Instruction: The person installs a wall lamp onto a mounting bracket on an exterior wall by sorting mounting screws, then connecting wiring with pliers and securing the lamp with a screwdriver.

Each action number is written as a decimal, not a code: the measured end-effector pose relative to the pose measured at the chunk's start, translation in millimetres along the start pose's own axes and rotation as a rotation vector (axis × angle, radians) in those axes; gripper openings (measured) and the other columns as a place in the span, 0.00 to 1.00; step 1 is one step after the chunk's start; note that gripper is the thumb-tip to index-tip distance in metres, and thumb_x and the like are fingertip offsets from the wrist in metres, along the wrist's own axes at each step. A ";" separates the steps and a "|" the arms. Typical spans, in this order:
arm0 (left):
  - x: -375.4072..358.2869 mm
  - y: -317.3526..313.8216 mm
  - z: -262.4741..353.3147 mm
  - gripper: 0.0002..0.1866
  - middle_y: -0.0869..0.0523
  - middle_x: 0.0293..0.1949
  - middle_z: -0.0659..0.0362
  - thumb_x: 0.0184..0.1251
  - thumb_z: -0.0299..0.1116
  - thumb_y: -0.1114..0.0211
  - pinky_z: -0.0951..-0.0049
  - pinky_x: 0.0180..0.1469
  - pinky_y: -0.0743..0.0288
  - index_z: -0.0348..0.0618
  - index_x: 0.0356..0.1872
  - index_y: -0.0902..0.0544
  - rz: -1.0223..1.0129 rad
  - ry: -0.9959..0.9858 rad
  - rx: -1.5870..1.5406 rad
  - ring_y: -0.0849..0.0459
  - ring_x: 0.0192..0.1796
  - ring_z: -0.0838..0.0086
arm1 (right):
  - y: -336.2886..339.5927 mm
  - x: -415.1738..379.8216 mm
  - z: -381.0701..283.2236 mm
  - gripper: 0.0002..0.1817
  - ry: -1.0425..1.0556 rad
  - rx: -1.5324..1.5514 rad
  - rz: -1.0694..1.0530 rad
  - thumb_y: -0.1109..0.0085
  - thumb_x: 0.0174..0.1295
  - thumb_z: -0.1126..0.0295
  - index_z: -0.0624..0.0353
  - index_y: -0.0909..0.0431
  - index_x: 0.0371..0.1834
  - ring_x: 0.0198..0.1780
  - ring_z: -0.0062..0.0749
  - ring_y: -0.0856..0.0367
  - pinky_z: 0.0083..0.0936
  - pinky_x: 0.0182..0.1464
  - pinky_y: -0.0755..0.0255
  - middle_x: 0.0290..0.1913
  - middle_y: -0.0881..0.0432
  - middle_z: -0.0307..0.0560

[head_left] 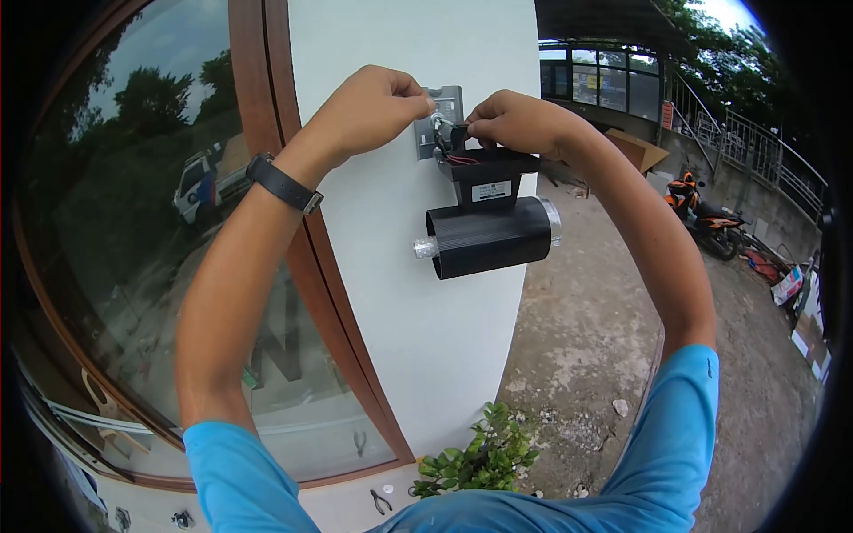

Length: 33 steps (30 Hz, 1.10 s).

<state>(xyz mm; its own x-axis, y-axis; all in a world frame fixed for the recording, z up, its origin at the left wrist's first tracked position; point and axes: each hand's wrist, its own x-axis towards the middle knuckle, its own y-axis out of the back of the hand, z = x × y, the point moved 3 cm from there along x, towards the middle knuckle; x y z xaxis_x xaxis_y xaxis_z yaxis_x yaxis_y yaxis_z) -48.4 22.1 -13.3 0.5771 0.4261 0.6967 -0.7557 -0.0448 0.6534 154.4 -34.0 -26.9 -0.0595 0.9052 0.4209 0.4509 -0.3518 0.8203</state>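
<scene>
A grey metal box [453, 96] is set on the white wall, with wires [439, 124] coming out of its front. My left hand [384, 105] is at the box's left side, thumb and fingertips pinched at the wires. On the right, my right hand [514, 122] has its fingers closed by a small black piece [458, 136] beside the wires; what exactly it grips is hidden. Just below hangs a black lamp, with a labelled base [491, 191] and a cylindrical body [490, 238] lying sideways. Red wires show in the top of the base.
A brown-framed glass window [330, 258] stands left of the wall. Pliers [380, 503] lie on the ledge below, near a green plant [475, 453]. To the right are a concrete yard [577, 311], a cardboard box [633, 151] and an orange-black motorbike [711, 218].
</scene>
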 end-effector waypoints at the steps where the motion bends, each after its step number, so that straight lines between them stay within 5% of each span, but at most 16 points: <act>1: -4.1 -5.8 -6.4 0.19 0.11 0.38 0.58 0.69 0.45 0.32 0.73 0.51 0.26 0.37 0.45 0.12 -0.016 0.040 -0.022 0.17 0.43 0.75 | 2.7 0.6 1.0 0.18 -0.029 0.034 -0.037 0.43 0.72 0.63 0.66 0.14 0.53 0.31 0.22 0.22 0.24 0.36 0.27 0.31 0.15 0.42; 5: -14.8 -40.0 -18.0 0.17 0.18 0.26 0.65 0.70 0.41 0.32 0.82 0.26 0.35 0.39 0.50 0.12 -0.051 0.150 -0.301 0.26 0.26 0.85 | 2.3 -5.7 -0.6 0.16 -0.146 0.216 -0.086 0.44 0.74 0.61 0.63 0.13 0.50 0.28 0.17 0.27 0.19 0.29 0.34 0.29 0.18 0.35; 6: -14.6 -47.0 -14.1 0.17 0.24 0.22 0.69 0.71 0.39 0.33 0.84 0.19 0.46 0.39 0.53 0.13 -0.064 0.152 -0.345 0.34 0.19 0.89 | 2.5 -7.6 -2.3 0.16 -0.160 0.236 -0.092 0.43 0.74 0.61 0.62 0.13 0.50 0.28 0.16 0.28 0.18 0.27 0.36 0.29 0.19 0.34; 12: -14.0 -46.4 10.1 0.15 0.24 0.21 0.67 0.71 0.36 0.36 0.80 0.19 0.47 0.39 0.51 0.13 -0.241 0.343 -0.300 0.34 0.19 0.85 | 3.9 -2.3 2.7 0.14 -0.173 0.294 -0.117 0.42 0.73 0.62 0.61 0.13 0.48 0.27 0.14 0.29 0.16 0.22 0.41 0.29 0.20 0.32; 15: -6.6 -53.4 -1.0 0.09 0.25 0.18 0.65 0.65 0.34 0.35 0.74 0.18 0.47 0.39 0.33 0.14 -0.238 0.360 -0.349 0.34 0.17 0.82 | -1.0 0.1 1.8 0.14 -0.162 0.286 -0.097 0.41 0.72 0.62 0.61 0.13 0.48 0.26 0.15 0.29 0.17 0.25 0.37 0.29 0.19 0.33; 17: -10.4 -56.3 -4.2 0.09 0.29 0.18 0.68 0.68 0.36 0.35 0.77 0.19 0.49 0.43 0.32 0.17 -0.163 0.412 -0.396 0.37 0.18 0.83 | 0.7 -1.1 2.7 0.14 -0.135 0.268 -0.075 0.41 0.72 0.63 0.62 0.12 0.46 0.27 0.17 0.27 0.18 0.27 0.33 0.29 0.18 0.33; 24: -10.7 -43.5 -13.8 0.14 0.36 0.16 0.72 0.68 0.39 0.32 0.78 0.21 0.54 0.50 0.24 0.23 -0.094 0.472 -0.563 0.42 0.18 0.85 | -6.3 -4.9 2.7 0.14 0.180 -0.166 0.310 0.35 0.64 0.66 0.69 0.13 0.37 0.31 0.38 0.16 0.33 0.41 0.22 0.29 0.13 0.56; 33: 15.5 -30.4 0.8 0.12 0.34 0.16 0.74 0.71 0.36 0.33 0.81 0.19 0.50 0.46 0.27 0.19 0.038 0.410 -0.684 0.42 0.17 0.88 | -13.0 -9.6 -2.3 0.10 0.282 -0.294 0.440 0.39 0.59 0.71 0.69 0.14 0.34 0.29 0.47 0.15 0.37 0.40 0.21 0.27 0.14 0.58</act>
<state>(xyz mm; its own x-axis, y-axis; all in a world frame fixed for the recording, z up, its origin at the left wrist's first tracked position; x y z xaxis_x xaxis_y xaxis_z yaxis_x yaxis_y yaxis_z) -16.3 29.3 -22.1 0.4882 0.7396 0.4633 -0.8714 0.4423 0.2122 147.0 -38.7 -40.7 -0.1754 0.5757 0.7986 0.2236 -0.7667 0.6018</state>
